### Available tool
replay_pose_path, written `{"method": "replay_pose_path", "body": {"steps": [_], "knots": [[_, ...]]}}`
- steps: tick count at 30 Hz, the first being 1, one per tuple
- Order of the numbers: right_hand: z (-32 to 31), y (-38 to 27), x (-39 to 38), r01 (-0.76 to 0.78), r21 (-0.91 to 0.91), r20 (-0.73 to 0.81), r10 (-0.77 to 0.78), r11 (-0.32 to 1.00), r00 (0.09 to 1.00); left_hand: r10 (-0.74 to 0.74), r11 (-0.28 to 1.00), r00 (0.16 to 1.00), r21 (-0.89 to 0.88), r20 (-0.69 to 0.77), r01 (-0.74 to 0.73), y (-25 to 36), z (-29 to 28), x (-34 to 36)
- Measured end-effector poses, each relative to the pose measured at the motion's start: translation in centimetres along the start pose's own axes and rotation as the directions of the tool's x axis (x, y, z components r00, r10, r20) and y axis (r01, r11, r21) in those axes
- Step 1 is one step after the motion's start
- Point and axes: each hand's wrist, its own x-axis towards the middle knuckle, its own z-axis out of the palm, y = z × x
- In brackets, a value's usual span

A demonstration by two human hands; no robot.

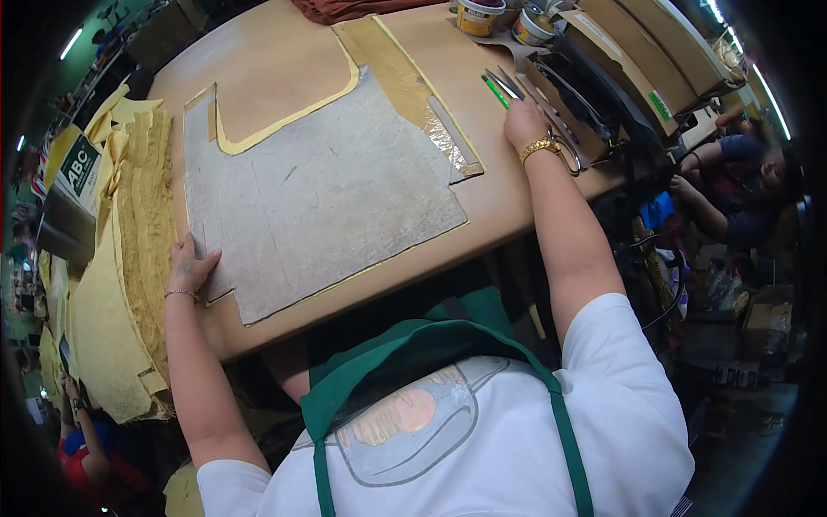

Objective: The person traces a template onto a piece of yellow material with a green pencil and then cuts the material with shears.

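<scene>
Our white shirt (500,448) is nearest. On the counter (276,77), our left hand (191,265), thumb apart from fingers, touches the grey board (319,189) near left; our right hand (525,125) covers scissors (511,84) at right, grip unclear to us.

A scuffed grey panel (327,189) lies flat over yellow material (234,146) on the table (276,56).

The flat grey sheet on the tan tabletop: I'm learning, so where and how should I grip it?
Probably pinch the grey sheet by its near edge, from the near side: it lies flat and thin, and this edge runs long and nearly straight.
</scene>
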Motion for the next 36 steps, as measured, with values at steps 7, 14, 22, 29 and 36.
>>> {"method": "replay_pose_path", "body": {"steps": [7,14,22,29,36], "knots": [[0.7,-1.1,-1.8,0.052,0.485,-0.080,-0.015,0.873,0.997,0.004,1.000,1.000,-0.004,-0.008,-0.004,-1.2,-0.2,-1.0],[-3.5,-12.0,-9.9,-0.247,0.966,0.259,-0.297,0.078,0.919,0.093,0.992,0.990,0.071,0.108,-0.101,1.6,-4.2,-1.5],[-1.6,-32.1,-20.0,-0.128,0.981,0.193,-0.787,0.145,0.586,0.222,0.947,0.925,0.158,0.308,-0.280,-0.7,-4.6,-1.7],[-0.8,-36.3,-22.8,-0.032,0.987,0.140,-0.726,0.160,0.673,0.267,0.929,0.919,0.177,0.291,-0.326,-0.3,-3.7,-1.3],[-0.6,-37.2,-23.0,0.173,0.964,0.038,-0.743,0.205,0.669,0.243,0.926,0.935,0.226,0.258,-0.303,-0.1,-3.3,-1.1]]}}
